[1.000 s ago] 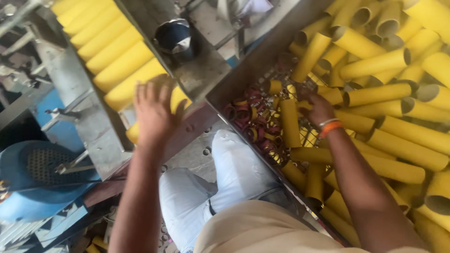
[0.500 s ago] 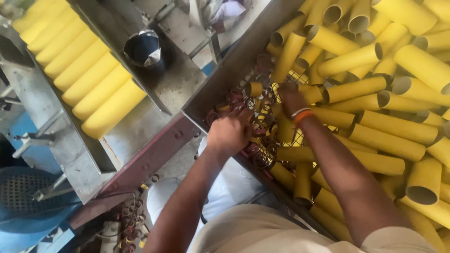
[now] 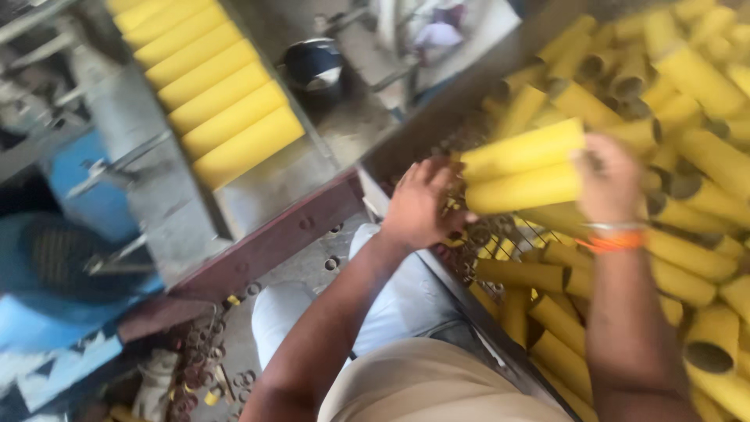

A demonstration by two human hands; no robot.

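My right hand [image 3: 610, 184] grips the right ends of two yellow tubes [image 3: 522, 166], lifted level above a bin [image 3: 406, 148] heaped with several more yellow tubes [image 3: 687, 86]. My left hand [image 3: 419, 207] rests at the left ends of the two tubes, fingers curled over the bin's edge beside small metal rings [image 3: 475, 234]. An orange band and a bracelet sit on my right wrist. Whether the left hand supports the tubes is unclear.
A row of yellow tubes [image 3: 211, 86] lies side by side on a grey metal tray at upper left. A dark round container [image 3: 314, 66] sits behind it. A red-brown rail [image 3: 273, 242] runs diagonally. Blue machinery [image 3: 55, 258] stands at left; rings litter the floor [image 3: 203, 367].
My left hand came from the tray of tubes over to the bin. My right hand lifted two yellow tubes out of the pile.
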